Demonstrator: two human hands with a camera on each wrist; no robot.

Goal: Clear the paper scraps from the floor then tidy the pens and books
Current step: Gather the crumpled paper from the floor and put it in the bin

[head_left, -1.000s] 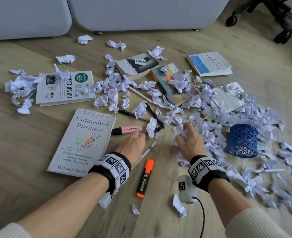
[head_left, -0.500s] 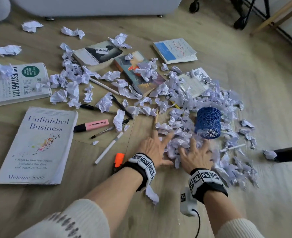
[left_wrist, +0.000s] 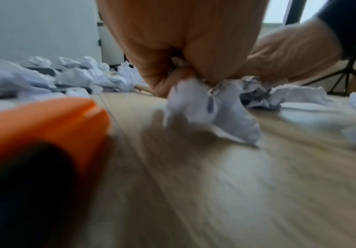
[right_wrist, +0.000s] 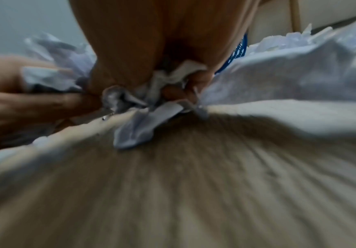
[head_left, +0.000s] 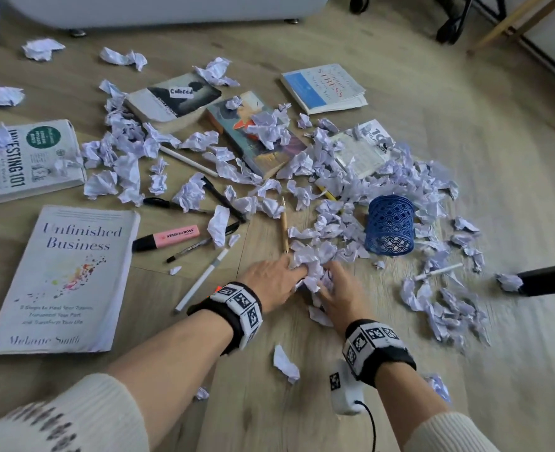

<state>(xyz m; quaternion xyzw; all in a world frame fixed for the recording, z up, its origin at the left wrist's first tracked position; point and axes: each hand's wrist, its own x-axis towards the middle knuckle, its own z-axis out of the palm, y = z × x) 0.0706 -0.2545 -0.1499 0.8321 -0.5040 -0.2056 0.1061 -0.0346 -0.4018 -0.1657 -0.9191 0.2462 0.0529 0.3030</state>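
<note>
1. Head view: my left hand (head_left: 271, 278) and right hand (head_left: 341, 293) sit low on the wooden floor (head_left: 302, 402), pressed together round a clump of crumpled paper scraps (head_left: 312, 269).
2. Left wrist view: my left fingers (left_wrist: 162, 80) are curled tight on a scrap that hangs out below them.
3. Right wrist view: my right fingers (right_wrist: 173, 92) are bunched on paper too, with bits poking out between them.
4. Just beyond my hands, the blue mesh pen holder (head_left: 389, 226) stands among the scraps; I cannot tell what is inside it.
5. Most of the paper lies in a wide drift from the holder back toward the books, some of it on the covers.
6. "Unfinished Business" (head_left: 64, 278) lies flat to my left, and "Investing 101" (head_left: 25, 158) beyond it.
7. A pink highlighter (head_left: 167, 238), a white pen (head_left: 201, 280) and a wooden pen (head_left: 283, 225) lie loose between the books and my hands.
</note>
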